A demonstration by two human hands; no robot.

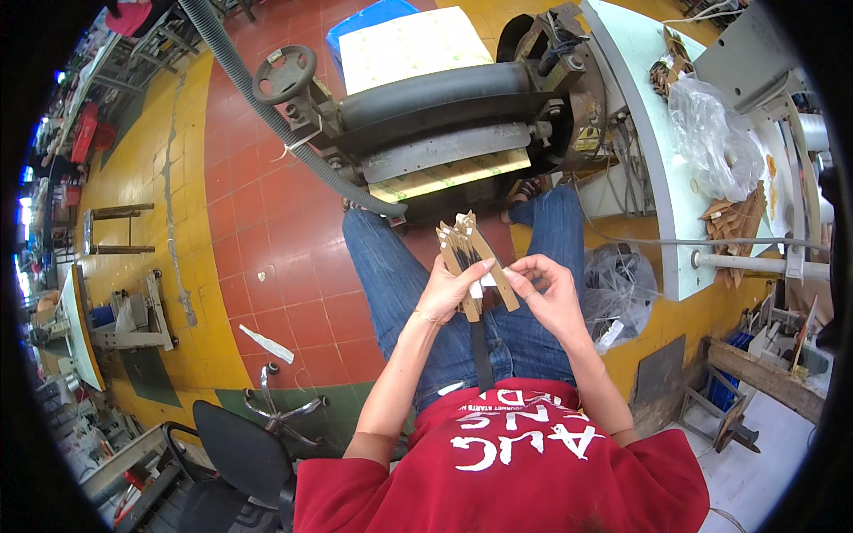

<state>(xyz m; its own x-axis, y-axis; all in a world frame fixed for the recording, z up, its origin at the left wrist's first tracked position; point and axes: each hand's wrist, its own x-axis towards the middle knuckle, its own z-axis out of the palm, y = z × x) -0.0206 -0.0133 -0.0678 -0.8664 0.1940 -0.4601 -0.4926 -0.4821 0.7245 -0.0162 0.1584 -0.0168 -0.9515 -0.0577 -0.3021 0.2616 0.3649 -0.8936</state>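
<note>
Tiled floor point(284, 209), red and yellow. Left hand point(446, 290) closed round a bundle of brown strips point(481, 242) above the lap — right hand point(549, 291) half curled, fingertips at the outermost strip, grip unclear. Farther right — pale table point(656, 151), clear plastic bag point(715, 142) on top.

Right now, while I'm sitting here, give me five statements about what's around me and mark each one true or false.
1. Your left hand holds brown strips. True.
2. Your right hand is on the pale table. False: your right hand is at the brown strips.
3. Clear plastic lies on the pale table. True.
4. The black chair is to your right. False: the black chair is to your left.
5. The handwheel is at the machine's left end. True.
</note>
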